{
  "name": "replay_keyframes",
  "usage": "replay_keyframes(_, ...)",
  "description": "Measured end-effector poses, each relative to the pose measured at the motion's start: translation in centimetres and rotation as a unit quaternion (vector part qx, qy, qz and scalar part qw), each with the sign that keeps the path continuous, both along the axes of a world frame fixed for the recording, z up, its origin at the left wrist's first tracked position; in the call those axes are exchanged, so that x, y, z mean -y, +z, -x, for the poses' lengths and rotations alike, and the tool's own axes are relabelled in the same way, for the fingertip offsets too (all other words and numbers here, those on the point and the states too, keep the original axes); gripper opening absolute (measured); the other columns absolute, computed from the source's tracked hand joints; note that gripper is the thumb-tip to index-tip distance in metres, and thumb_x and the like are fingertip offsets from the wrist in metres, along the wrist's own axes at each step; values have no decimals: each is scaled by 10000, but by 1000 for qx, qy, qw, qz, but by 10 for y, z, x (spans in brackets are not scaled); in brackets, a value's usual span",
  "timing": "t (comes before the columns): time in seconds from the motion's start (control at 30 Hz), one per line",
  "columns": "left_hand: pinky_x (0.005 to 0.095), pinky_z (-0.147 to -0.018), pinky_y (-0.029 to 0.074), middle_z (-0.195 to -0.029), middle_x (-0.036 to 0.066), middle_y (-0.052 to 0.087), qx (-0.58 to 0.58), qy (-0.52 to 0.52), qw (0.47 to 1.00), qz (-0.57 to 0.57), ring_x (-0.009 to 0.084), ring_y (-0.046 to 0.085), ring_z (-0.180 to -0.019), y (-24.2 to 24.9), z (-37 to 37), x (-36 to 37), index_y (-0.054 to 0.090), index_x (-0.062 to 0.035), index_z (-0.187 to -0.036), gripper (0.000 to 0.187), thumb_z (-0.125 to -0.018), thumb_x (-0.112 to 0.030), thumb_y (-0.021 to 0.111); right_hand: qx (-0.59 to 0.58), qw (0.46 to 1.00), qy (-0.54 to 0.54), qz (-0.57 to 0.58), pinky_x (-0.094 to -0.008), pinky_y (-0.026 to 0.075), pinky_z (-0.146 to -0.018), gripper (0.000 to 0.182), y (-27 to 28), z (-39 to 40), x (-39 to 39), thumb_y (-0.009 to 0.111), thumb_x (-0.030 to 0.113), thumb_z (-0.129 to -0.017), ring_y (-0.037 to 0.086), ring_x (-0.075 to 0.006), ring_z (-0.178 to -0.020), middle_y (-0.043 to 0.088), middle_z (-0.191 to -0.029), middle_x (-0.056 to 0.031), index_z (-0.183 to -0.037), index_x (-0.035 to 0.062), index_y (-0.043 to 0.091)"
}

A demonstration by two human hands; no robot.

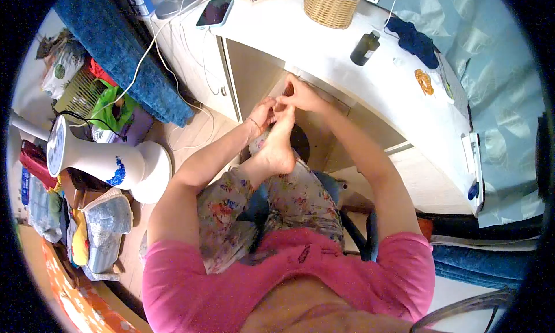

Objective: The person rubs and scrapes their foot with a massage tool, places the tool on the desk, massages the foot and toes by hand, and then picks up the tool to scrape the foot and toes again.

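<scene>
Hemmed in ahead by desk edge (324,61); open tabletop between basket (330,6) and bottle (365,48); blocked leftward by cabinet (199,78) and fan (104,159).

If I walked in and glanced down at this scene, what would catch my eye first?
First, the raised bare foot at the centre, with the left hand and right hand both closed around its toes, just under the edge of the white desk. Next, the white fan standing on the floor at the left. On the desk, a woven basket and a dark bottle stand out.
</scene>
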State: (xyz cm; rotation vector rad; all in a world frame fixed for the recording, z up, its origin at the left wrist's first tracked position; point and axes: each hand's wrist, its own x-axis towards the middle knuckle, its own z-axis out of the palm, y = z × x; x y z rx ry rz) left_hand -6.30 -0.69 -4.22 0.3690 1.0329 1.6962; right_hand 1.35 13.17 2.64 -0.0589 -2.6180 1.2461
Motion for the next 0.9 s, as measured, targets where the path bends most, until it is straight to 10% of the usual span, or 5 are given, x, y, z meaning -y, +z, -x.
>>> replay_keyframes(0.17,252,-680,452,-911,32,547,22,-20,999,-35,121,536,-783,-1,1,-1,487,-108,-987,228,-834,-263,418,-51,992,-107,-38,-262,377,-544,339,16,4,5,669,172,-646,415,-106,-624,439,-652,-37,-754,51,371)
replay_keyframes(0.6,280,-654,482,-881,54,569,29,-20,999,-17,146,560,-778,-23,3,-5,516,-82,-928,236,-842,-273,409,-18,998,29,-45,-317,399,-560,366,17,-1,14,684,230,-611,480,-197,-628,489,-692,-96,-779,57,409)
replay_keyframes(0.63,256,-666,473,-865,47,561,152,-33,978,-142,139,553,-761,-7,-6,-1,509,-70,-949,239,-840,-257,407,-49,998,48,-16,-309,396,-559,360,14,4,11,682,220,-612,474,-181,-626,487,-690,-88,-774,55,406)
replay_keyframes(0.77,203,-545,435,-672,-15,475,89,-11,990,-105,83,490,-603,-59,11,-24,491,-100,-813,107,-829,-180,422,-69,997,-24,-2,-296,389,-551,350,19,-4,19,676,202,-616,456,-149,-610,476,-673,-72,-761,49,396)
replay_keyframes(0.9,262,-660,443,-695,-19,494,37,14,999,13,99,518,-719,2,-9,1,503,-101,-857,140,-825,-227,449,-5,995,5,-102,-291,385,-535,368,22,-2,15,682,209,-622,448,-144,-592,461,-644,-65,-764,46,384)
